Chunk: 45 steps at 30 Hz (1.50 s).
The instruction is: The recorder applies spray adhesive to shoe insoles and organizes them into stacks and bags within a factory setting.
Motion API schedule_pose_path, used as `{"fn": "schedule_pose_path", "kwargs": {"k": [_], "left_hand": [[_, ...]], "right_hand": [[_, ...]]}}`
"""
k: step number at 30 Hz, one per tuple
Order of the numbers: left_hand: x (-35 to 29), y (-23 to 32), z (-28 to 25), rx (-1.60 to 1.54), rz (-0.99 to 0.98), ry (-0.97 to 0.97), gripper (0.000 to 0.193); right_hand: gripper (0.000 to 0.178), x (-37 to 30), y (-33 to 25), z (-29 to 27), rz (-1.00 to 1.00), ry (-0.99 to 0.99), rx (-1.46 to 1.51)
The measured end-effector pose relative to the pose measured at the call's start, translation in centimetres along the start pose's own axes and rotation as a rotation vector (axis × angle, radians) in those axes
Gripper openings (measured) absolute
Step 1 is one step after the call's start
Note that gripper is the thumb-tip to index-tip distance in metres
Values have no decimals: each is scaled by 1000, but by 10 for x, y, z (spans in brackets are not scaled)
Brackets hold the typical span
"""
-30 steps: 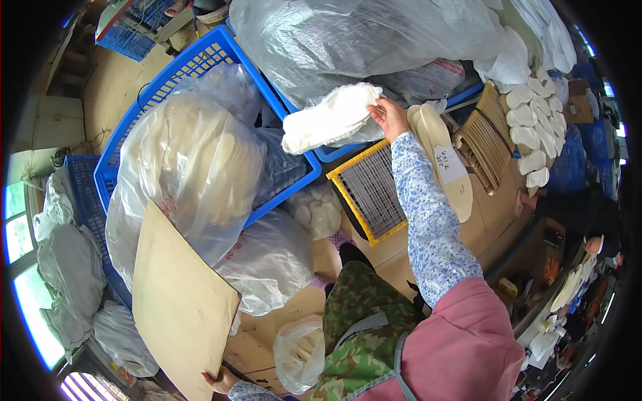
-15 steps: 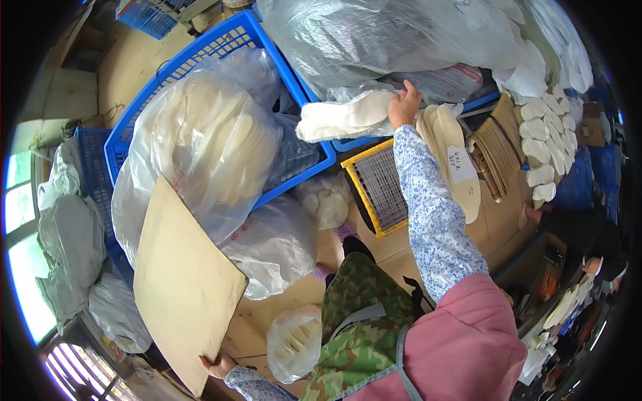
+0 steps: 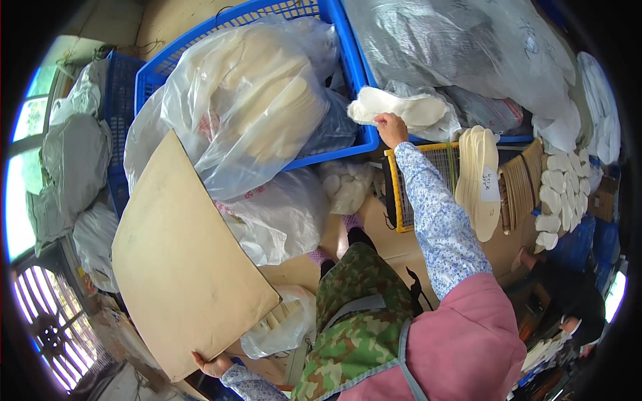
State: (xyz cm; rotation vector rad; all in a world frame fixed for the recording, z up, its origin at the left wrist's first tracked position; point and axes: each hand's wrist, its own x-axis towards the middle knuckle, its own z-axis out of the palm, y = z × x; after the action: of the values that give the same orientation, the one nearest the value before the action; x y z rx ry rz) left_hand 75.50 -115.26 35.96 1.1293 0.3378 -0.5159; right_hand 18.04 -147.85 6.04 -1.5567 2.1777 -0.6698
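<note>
My left hand [image 3: 213, 365] is closed on the near edge of a big tan board [image 3: 187, 260], tilted in front of the bagged basket. My right hand [image 3: 392, 129] reaches forward, its fingers pinched at the near edge of a white insole [image 3: 411, 109]. That insole lies over clear plastic beside the blue basket, and I cannot tell whether more are stacked under it. Just right of my right forearm, a stack of cream insoles [image 3: 471, 187] with a white paper label [image 3: 490, 184] rests partly over a yellow-rimmed crate [image 3: 408, 212].
A blue basket [image 3: 289, 162] holds a clear bag of cream insoles [image 3: 267, 100]. Large plastic bags [image 3: 428, 47] fill the far right. Brown insole rows [image 3: 518, 190] and white pieces [image 3: 562, 194] lie to the right. Another person [image 3: 568, 294] is at the right edge. Bags [image 3: 281, 214] sit by my feet.
My right hand has moved from the white insole's right end to its near edge, fingers now pinched. The board, still in my left hand, shows more of its face. The view has shifted.
</note>
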Motion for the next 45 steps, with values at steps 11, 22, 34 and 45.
{"fn": "schedule_pose_path", "kwargs": {"k": [11, 22, 34, 45], "left_hand": [[-34, 163, -156, 101, 435, 320, 40], [-61, 273, -336, -114, 725, 582, 42], [-33, 274, -339, -482, 757, 516, 33], [139, 279, -215, -565, 615, 266, 35]], "right_hand": [[25, -160, -94, 72, 50, -801, 86], [44, -316, -104, 155, -274, -1018, -288], [25, -434, -442, 234, -409, -1526, 115], [55, -524, -688, 245, 251, -2099, 711]]}}
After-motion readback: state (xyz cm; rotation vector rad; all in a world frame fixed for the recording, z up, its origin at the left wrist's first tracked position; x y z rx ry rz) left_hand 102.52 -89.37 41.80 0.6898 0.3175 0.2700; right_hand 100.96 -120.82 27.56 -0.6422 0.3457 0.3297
